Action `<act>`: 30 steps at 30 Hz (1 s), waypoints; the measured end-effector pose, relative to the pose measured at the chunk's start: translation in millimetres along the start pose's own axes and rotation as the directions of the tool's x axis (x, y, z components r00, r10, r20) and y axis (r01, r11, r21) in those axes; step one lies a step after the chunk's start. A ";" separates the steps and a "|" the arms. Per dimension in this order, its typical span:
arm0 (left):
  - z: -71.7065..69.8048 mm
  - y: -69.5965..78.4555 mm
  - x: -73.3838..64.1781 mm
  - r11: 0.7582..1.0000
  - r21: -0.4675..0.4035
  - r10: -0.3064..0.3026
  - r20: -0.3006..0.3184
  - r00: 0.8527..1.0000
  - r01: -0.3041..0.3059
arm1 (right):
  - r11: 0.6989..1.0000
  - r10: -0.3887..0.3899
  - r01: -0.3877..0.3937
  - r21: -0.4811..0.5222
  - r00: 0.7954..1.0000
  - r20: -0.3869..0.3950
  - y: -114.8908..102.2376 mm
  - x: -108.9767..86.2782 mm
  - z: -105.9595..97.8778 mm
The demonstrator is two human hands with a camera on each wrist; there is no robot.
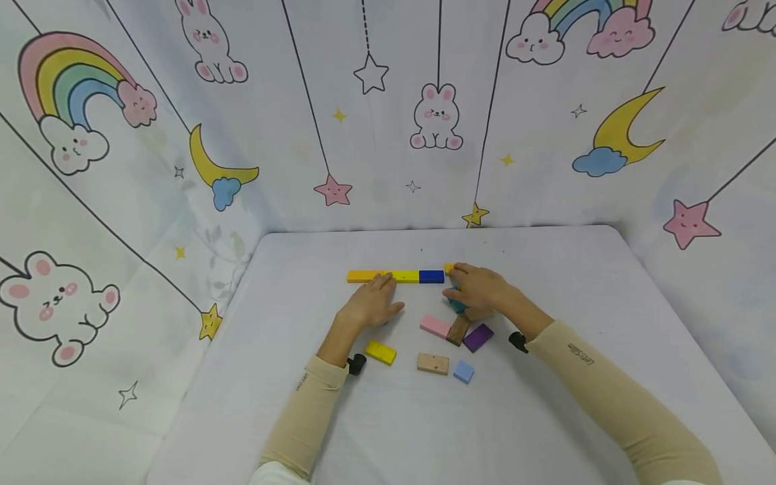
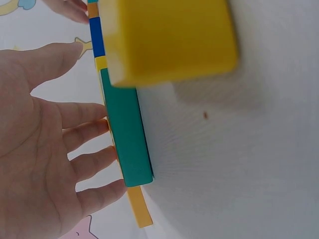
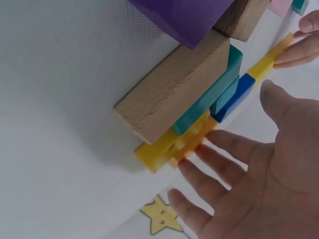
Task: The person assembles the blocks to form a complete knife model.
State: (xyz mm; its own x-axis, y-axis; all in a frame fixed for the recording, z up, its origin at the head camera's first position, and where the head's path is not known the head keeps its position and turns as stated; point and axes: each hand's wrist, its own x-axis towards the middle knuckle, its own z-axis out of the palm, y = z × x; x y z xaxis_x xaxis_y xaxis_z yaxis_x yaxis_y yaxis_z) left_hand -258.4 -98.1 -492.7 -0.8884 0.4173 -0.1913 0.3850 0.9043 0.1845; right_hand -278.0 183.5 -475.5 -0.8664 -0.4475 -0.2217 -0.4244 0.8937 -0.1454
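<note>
A straight row of an orange block, a yellow block and a blue block lies toward the table's far edge. My left hand has its fingers extended over the row, fingertips at its orange and yellow part. In the left wrist view a green block lies alongside those fingertips. At the blue end, my right hand reaches with spread fingers to another orange block, partly hidden. In the right wrist view its fingertips are at this block's edge. Teal blocks lie nearby, partly covered from above by that hand.
Nearer me lie a pink block, a dark brown wooden block, a purple block, a pale wooden block, a light blue block and a yellow block. A patterned curtain stands behind the white table.
</note>
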 end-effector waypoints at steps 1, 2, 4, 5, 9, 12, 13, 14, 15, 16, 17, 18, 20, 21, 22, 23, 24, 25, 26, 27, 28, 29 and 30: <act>-0.1 0.0 -0.1 1.000 -0.001 0.000 0.000 1.000 0.000 | 1.000 -0.001 0.001 0.000 1.000 -0.001 0.2 -0.8 0.0; -0.4 -0.1 -0.3 1.000 -0.004 0.000 0.000 1.000 0.000 | 1.000 -0.006 0.006 -0.007 1.000 -0.003 0.0 -1.8 -0.3; -1.0 -0.1 -0.3 1.000 -0.007 0.000 -0.003 1.000 0.000 | 1.000 -0.016 0.016 -0.024 1.000 -0.007 0.0 -3.2 -0.6; -1.4 0.0 -0.5 1.000 -0.006 0.000 -0.003 1.000 0.000 | 0.999 -0.026 0.026 -0.039 1.000 -0.003 -0.1 -3.9 -0.4; -2.3 -0.1 -1.4 1.000 -0.015 -0.001 -0.003 1.000 0.001 | 0.999 -0.039 0.039 -0.035 0.999 0.002 0.0 -6.7 1.1; -2.4 0.3 -2.2 1.000 -0.018 -0.002 -0.001 1.000 0.002 | 0.999 -0.039 0.039 0.001 0.999 -0.006 0.0 -9.4 2.3; -2.2 0.4 -2.2 1.000 -0.018 -0.002 -0.001 1.000 0.002 | 0.999 -0.043 0.043 0.006 0.999 -0.011 -0.1 -10.4 2.4; -1.7 0.4 -2.0 1.000 -0.015 -0.001 -0.002 1.000 0.001 | 0.999 -0.049 0.049 0.008 0.999 -0.020 0.1 -11.2 2.6; -1.3 0.5 -1.8 1.000 -0.013 -0.002 -0.003 1.000 0.002 | 0.999 -0.051 0.051 0.011 0.998 -0.024 0.3 -11.7 2.8; -0.9 0.5 -1.8 1.000 -0.011 -0.003 -0.003 1.000 0.003 | 0.998 -0.056 0.056 0.009 0.998 -0.029 0.0 -12.1 2.9; -0.6 0.5 -1.6 1.000 -0.009 -0.004 -0.004 1.000 0.004 | 0.998 -0.059 0.059 0.007 0.998 -0.034 0.0 -12.5 3.1; 0.0 0.3 -1.3 1.000 -0.008 -0.004 -0.005 1.000 0.004 | 0.998 -0.062 0.062 0.004 0.997 -0.036 0.0 -12.8 3.2; 0.2 0.5 -1.3 1.000 -0.007 -0.006 -0.004 1.000 0.006 | 0.998 -0.066 0.066 -0.005 0.997 -0.038 -0.1 -13.7 3.3; 0.1 0.7 -1.3 1.000 -0.008 -0.008 -0.004 1.000 0.007 | 0.998 -0.064 0.064 -0.006 0.997 -0.036 -0.3 -14.2 3.1; -0.2 0.9 -1.4 1.000 -0.009 -0.009 -0.003 1.000 0.009 | 0.998 -0.065 0.065 -0.010 0.997 -0.037 -0.5 -14.9 2.9; 0.0 0.8 -1.1 1.000 -0.008 -0.009 -0.003 1.000 0.009 | 0.998 -0.063 0.063 -0.011 0.997 -0.036 -0.5 -15.3 3.0; 0.0 0.7 -0.8 1.000 -0.006 -0.009 -0.003 1.000 0.009 | 0.998 -0.062 0.061 -0.012 0.997 -0.037 -0.5 -15.6 3.1; -0.2 0.7 -0.9 1.000 -0.004 -0.008 -0.002 1.000 0.008 | 0.998 -0.060 0.060 -0.012 0.997 -0.040 -0.7 -15.9 3.3; -0.5 0.7 -1.0 1.000 -0.003 -0.008 -0.001 1.000 0.008 | 0.998 -0.059 0.059 -0.013 0.997 -0.042 -0.6 -16.1 3.7; -0.4 0.6 -1.0 1.000 0.001 -0.007 0.001 1.000 0.007 | 0.998 -0.059 0.058 -0.013 0.997 -0.044 -0.7 -16.2 4.0; -0.3 0.4 -0.9 1.000 0.004 -0.007 0.002 1.000 0.007 | 0.998 -0.059 0.058 -0.013 0.997 -0.046 -0.7 -16.2 4.4; 0.0 0.3 -1.0 1.000 0.006 -0.007 0.003 1.000 0.007 | 0.998 -0.059 0.058 -0.014 0.997 -0.048 -0.7 -16.3 5.0; 0.1 0.1 -1.0 1.000 0.006 -0.007 0.002 1.000 0.007 | 0.998 -0.058 0.057 -0.014 0.997 -0.049 -1.0 -16.5 5.2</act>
State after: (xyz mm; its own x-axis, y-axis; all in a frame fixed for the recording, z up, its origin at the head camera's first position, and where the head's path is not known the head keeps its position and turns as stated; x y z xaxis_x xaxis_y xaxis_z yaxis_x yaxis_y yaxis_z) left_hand -257.4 -98.5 -492.6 -0.8905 0.4110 -0.1949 0.3801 0.9077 0.1776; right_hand -261.9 189.8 -476.6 -0.8521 -0.4965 -0.1658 -0.4770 0.8669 -0.1447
